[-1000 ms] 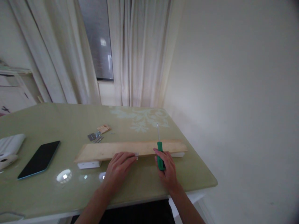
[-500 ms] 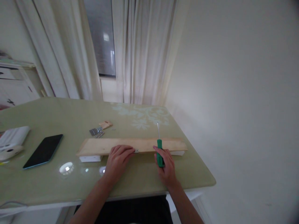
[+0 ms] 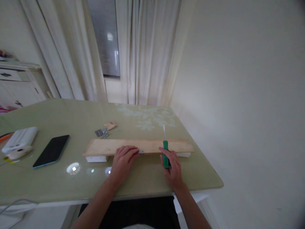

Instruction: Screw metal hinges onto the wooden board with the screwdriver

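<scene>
A long pale wooden board [image 3: 150, 145] lies across two white blocks, the left block [image 3: 96, 158] and the right block [image 3: 184, 155]. At the board's near edge, my left hand [image 3: 124, 160] pinches a small metal bracket [image 3: 141, 152] with a hole in it; part of the bracket is hidden by the fingers. My right hand [image 3: 173, 168] is closed around the green handle of a screwdriver [image 3: 165, 152]. Its thin shaft points up and away from me, past the board's far side, and the tip touches nothing.
Behind the board lie several small metal brackets [image 3: 105, 135], grey pieces [image 3: 98, 132] and small wooden pieces [image 3: 111, 126]. On the left are a black tablet [image 3: 51, 150] and a white device [image 3: 21, 140]. The green table [image 3: 200, 178] ends near a wall [image 3: 250, 111] on the right.
The view has shifted slightly, so everything sits a little further right. More of the bracket shows beside my left fingers. Both hands keep their grip.
</scene>
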{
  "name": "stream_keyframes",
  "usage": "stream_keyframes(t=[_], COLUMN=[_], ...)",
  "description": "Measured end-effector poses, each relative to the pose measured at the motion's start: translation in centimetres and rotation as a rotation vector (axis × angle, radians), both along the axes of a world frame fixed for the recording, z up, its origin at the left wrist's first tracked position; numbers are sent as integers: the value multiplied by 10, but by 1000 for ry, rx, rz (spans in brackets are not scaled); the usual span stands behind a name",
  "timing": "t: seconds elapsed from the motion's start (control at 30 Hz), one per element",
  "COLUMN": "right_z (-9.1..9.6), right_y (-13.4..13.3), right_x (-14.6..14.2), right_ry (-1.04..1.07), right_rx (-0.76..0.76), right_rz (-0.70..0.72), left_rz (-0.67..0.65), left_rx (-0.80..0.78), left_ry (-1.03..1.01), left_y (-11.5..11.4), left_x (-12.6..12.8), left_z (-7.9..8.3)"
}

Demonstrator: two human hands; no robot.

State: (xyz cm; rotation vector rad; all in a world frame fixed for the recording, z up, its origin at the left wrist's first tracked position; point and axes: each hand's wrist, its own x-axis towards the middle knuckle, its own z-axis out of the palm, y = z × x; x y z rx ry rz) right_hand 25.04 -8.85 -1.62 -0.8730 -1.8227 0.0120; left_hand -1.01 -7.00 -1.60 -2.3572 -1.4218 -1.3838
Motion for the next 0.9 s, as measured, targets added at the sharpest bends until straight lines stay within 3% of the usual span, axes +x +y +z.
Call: stream_keyframes(t=[0.23, 0.3, 0.4, 0.47, 0.53, 0.63, 0.67, 0.77, 0.9], right_z=[4, 5, 7, 15, 29, 59, 71, 109, 156], right_y=[-1, -2, -3, -2, 2, 16, 23, 43, 67], right_x=[-2, -1, 2, 5, 9, 11, 11, 4, -13], right_ry=[2, 6, 22, 46, 59, 52, 47, -6, -82], right_rx=[28, 21, 14, 15, 22, 68, 94, 193, 334], right_rz=[-17, -6, 18, 27, 44, 76, 72, -1, -92], left_rz=[14, 11, 27, 71, 149, 372, 375, 245, 74], left_rx=[1, 28, 42, -20, -191, -539, -648, -734, -771], left_ry=[11, 14, 13, 11, 52, 292, 380, 438, 457], left_y=[-3, -3, 7, 26, 58, 119, 139, 188, 217], left_x=[1, 0, -17, -44, -81, -136, -149, -161, -143], left_z=[-1, 8, 37, 63, 86, 102, 102, 89, 61])
